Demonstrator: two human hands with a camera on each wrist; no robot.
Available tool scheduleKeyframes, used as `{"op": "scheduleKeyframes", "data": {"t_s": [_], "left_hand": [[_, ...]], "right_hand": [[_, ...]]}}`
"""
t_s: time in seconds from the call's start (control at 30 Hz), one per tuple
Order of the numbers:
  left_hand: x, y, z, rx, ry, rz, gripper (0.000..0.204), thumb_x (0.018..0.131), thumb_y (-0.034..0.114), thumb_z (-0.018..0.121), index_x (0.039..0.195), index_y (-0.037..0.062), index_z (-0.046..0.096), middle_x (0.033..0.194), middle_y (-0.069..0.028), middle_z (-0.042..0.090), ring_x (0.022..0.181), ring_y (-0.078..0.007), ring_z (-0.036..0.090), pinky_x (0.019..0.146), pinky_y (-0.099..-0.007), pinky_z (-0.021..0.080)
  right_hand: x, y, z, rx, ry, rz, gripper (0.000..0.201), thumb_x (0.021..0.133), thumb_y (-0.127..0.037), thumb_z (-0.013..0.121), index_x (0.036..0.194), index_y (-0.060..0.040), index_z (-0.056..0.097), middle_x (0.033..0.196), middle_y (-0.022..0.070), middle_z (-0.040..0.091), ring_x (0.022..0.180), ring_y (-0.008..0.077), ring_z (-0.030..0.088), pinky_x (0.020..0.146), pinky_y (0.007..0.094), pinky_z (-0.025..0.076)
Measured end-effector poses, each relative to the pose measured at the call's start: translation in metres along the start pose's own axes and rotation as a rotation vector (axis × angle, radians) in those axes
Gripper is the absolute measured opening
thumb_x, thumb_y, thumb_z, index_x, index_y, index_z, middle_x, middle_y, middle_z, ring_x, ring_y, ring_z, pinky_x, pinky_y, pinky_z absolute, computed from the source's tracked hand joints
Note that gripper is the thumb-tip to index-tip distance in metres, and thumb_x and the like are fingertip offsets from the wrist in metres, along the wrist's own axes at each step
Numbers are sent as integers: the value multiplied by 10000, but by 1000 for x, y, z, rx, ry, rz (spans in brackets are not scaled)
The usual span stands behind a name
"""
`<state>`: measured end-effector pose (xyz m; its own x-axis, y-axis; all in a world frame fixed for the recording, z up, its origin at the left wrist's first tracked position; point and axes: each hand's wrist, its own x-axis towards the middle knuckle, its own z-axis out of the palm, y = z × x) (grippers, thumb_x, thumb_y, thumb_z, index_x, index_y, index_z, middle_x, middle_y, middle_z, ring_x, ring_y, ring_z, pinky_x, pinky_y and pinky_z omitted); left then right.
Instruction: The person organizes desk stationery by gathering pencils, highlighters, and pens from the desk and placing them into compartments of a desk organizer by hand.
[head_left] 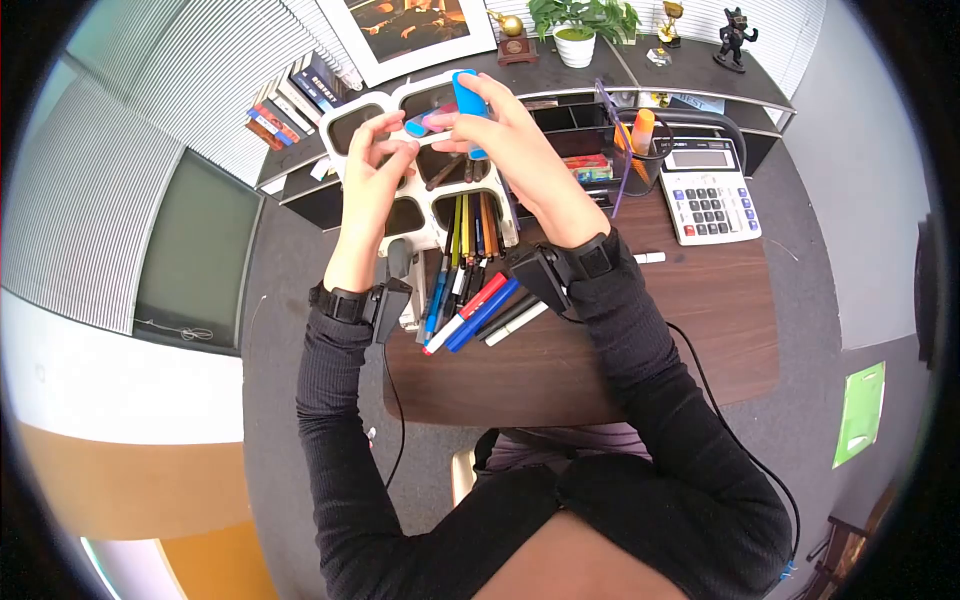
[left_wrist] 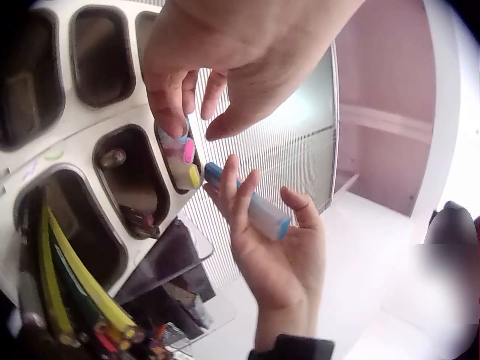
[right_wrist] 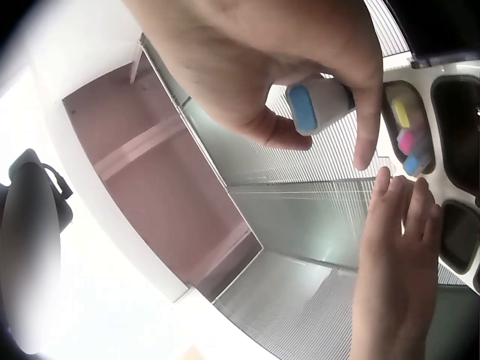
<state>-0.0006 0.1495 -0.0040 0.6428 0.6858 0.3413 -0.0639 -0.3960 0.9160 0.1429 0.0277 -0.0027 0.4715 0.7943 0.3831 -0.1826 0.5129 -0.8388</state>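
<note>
My right hand (head_left: 515, 150) holds a thick highlighter (right_wrist: 326, 105) with a pale body and blue ends, its fingers and thumb around the body. This is above the far part of a white organizer (head_left: 329, 128) with several dark compartments. In one compartment lie more highlighters, with yellow (right_wrist: 402, 112), pink (right_wrist: 406, 141) and blue (right_wrist: 411, 164) ends. My left hand (head_left: 372, 185) reaches over that compartment. In the left wrist view, one fingertip is right at the blue-ended highlighter, while the thumb stands apart from it.
Pencils (head_left: 470, 225) fill a nearer compartment. Several markers (head_left: 487, 312) lie on the brown desk (head_left: 680, 350) in front. A calculator (head_left: 708, 195) and a pen holder with an orange glue stick (head_left: 642, 130) stand right. Behind are books (head_left: 295, 95), a framed picture (head_left: 420, 35) and a potted plant (head_left: 575, 45).
</note>
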Motion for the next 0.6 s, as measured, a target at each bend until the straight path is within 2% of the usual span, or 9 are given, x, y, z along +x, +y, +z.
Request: {"op": "scheduleKeyframes", "data": {"t_s": [0.03,0.07,0.13,0.17,0.2,0.27,0.3,0.53,0.6], "left_hand": [[0,2,5,109,34,130,401,838,35,680,1228,47,593,1132,-74,568,860,-107,609,697,-247,505],[2,3,8,108,34,129,401,838,35,680,1228,47,593,1132,-74,568,860,-107,609,697,-247,505],[6,8,11,498,32,450,390,813,19,679,1195,77,624,1076,-64,578,883,-118,596,698,-258,499],[5,14,12,583,27,438,387,785,31,692,1163,98,646,1070,-70,590,977,-191,584,786,-314,492],[6,13,13,582,27,438,387,785,31,692,1163,98,646,1070,-70,590,977,-191,584,786,-314,492],[11,11,16,838,37,685,393,769,57,708,1155,93,646,1067,-80,601,1043,-259,557,886,-368,455],[12,9,19,825,30,708,395,759,87,720,1147,94,647,1076,-89,614,1072,-294,530,945,-404,406],[16,16,36,772,4,655,426,740,163,781,1124,70,624,1051,-66,636,1024,-283,572,912,-401,402],[7,20,37,710,141,682,458,721,155,802,1115,71,584,1041,-83,624,992,-282,583,892,-392,411]], "right_hand": [[-1,-4,-3,-14,-29,25,606,903,-123,582,1429,55,339,1295,176,505,1066,238,661,857,312,561],[-1,-7,-6,-15,-30,26,606,903,-123,582,1429,55,339,1295,176,505,1066,238,661,857,312,561],[-1,-17,-11,-70,-134,63,546,902,-113,539,1401,47,383,1341,201,486,1040,254,674,849,325,567],[-5,-25,-9,55,-145,76,450,890,-76,508,1328,22,478,1409,217,431,985,263,686,798,333,579],[-6,-27,-10,55,-145,75,450,890,-76,508,1328,22,478,1409,217,431,985,263,686,798,333,579],[-4,-30,-14,51,-129,84,365,896,-66,494,1251,3,546,1442,205,390,908,265,693,735,342,586],[-2,-27,-16,73,-102,75,337,898,-61,495,1220,0,571,1469,195,356,863,252,688,696,345,585],[-2,-22,-17,9,-74,91,233,913,-85,518,1140,-43,543,1463,157,416,632,184,655,464,260,490],[-5,-24,-10,-90,31,70,226,900,-102,521,1110,-22,492,1111,152,589,519,176,617,431,307,487]]}}
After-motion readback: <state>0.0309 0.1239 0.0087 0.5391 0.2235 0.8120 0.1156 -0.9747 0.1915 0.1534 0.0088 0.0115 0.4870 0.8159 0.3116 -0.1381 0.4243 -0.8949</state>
